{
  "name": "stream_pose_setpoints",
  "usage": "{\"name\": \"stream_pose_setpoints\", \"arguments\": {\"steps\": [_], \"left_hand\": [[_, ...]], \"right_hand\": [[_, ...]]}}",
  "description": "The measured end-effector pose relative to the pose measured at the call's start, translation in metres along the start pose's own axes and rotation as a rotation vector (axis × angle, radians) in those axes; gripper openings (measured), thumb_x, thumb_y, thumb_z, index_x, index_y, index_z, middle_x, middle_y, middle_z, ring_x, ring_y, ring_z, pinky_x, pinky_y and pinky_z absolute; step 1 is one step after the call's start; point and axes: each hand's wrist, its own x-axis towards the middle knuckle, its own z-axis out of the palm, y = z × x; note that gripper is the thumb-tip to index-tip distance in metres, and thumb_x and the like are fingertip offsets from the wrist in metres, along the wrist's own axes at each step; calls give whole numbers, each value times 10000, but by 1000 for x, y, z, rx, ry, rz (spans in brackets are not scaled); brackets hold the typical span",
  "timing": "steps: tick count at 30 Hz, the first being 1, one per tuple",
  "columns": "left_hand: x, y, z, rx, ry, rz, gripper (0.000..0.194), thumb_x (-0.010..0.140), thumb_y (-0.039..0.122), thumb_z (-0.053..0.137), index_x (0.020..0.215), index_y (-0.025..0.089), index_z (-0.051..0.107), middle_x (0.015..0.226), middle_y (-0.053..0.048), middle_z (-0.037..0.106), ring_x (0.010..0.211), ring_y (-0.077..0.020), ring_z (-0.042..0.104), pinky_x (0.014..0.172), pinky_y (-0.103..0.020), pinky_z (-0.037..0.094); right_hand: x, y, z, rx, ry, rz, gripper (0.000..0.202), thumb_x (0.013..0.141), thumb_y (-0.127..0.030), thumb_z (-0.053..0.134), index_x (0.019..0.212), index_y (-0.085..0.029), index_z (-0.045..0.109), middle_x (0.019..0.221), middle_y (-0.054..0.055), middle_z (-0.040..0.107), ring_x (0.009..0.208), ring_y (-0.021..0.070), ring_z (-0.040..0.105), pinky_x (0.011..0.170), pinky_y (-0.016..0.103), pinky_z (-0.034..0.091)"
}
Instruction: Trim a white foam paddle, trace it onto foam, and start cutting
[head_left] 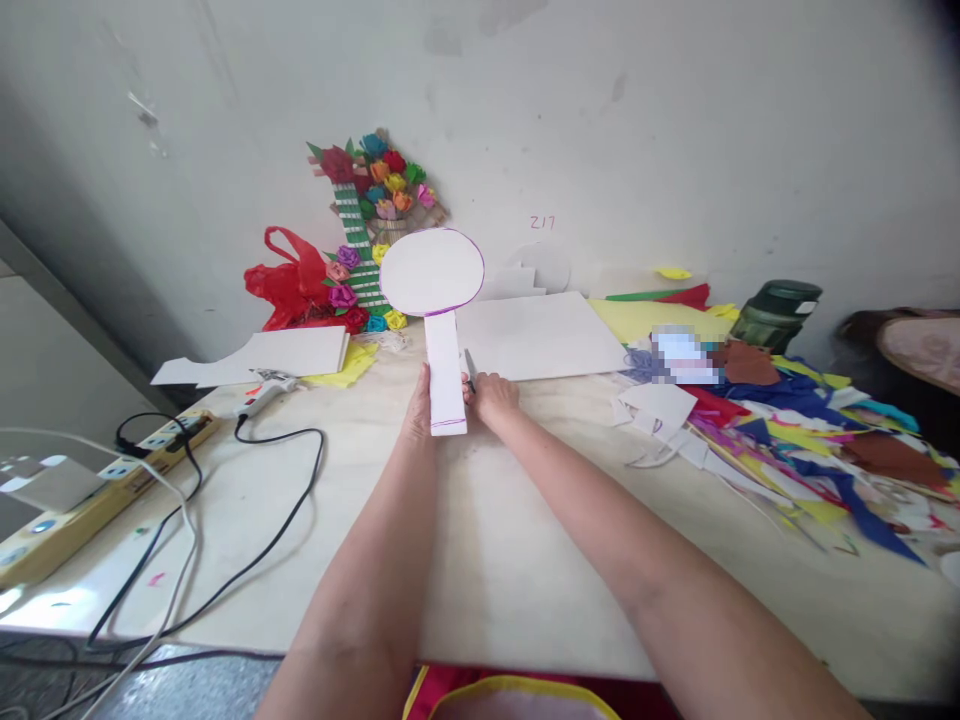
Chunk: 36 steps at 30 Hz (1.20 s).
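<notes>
A white cardboard cutout point(444, 370), an oval head on a straight stem with purple marker lines along its edges, stands upright before me. My left hand point(419, 403) grips the stem from its left side, the fingers partly hidden behind it. Just right of the stem, my right hand point(491, 396) is closed around a pair of scissors point(470, 366), whose blades point up. Most of the scissor handles are hidden by the fingers. Behind the hands lies a large white board point(536, 335) on the table.
Paper scraps point(817, 450) pile up at the right, near a dark green bottle point(776, 315). A glue gun point(266, 395) with a black cord and a yellow power strip point(112, 480) lie left. Paper flowers point(390, 180) and a red bag point(289, 280) stand by the wall.
</notes>
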Motion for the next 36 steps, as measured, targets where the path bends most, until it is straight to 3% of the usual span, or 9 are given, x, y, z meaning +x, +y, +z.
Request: {"name": "stream_pose_setpoints", "arguments": {"steps": [4,10,14,20,23,26,31,36], "left_hand": [[2,1,-2,13,103,-7,535,828,516,278,1018,88,537,759,-112,616,592,-160,582,568,-289,496],[4,-2,-5,77,117,75,591,782,593,299,986,95,542,737,-110,625,623,-176,605,581,-299,512],[-1,-5,-3,117,140,82,448,795,476,425,972,84,549,775,-123,637,684,-193,621,627,-314,521],[-2,-8,-2,123,118,48,430,795,433,449,1001,66,538,803,-141,640,685,-199,624,646,-334,522],[-2,-10,-2,174,124,46,415,791,424,462,983,66,544,792,-138,644,655,-188,622,624,-321,522],[-2,-13,-1,261,154,42,403,776,423,490,965,73,553,791,-133,647,628,-180,618,588,-306,516],[2,-20,-6,386,276,106,399,706,454,573,895,102,572,687,-82,637,561,-159,593,532,-274,493],[8,-27,-13,507,288,181,445,668,526,570,841,116,569,613,-53,611,555,-166,590,506,-259,479]], "right_hand": [[11,0,-4,11,-92,51,270,758,-331,486,963,-190,594,974,110,615,888,207,581,675,284,421],[15,15,-17,11,-147,100,281,643,-245,592,911,-176,635,923,111,646,861,196,594,677,262,426],[11,38,-18,284,-175,178,259,559,-235,627,807,-174,668,803,83,666,737,200,610,595,262,427],[-8,61,-6,1024,-72,242,388,537,-197,669,917,-129,635,567,2,609,522,103,542,497,199,392],[-18,63,-7,1254,-72,245,414,538,-241,697,921,-101,623,482,-33,541,445,64,472,437,174,346],[-22,62,-10,1343,-57,192,425,565,-286,693,947,-120,612,524,-18,570,470,64,491,387,148,283],[-25,57,-6,1408,-64,127,518,552,-287,713,1030,-153,566,772,41,653,513,93,563,338,153,280],[-30,46,-1,1461,-125,114,489,623,-281,673,1073,-143,540,683,27,648,428,71,514,311,160,283]]}}
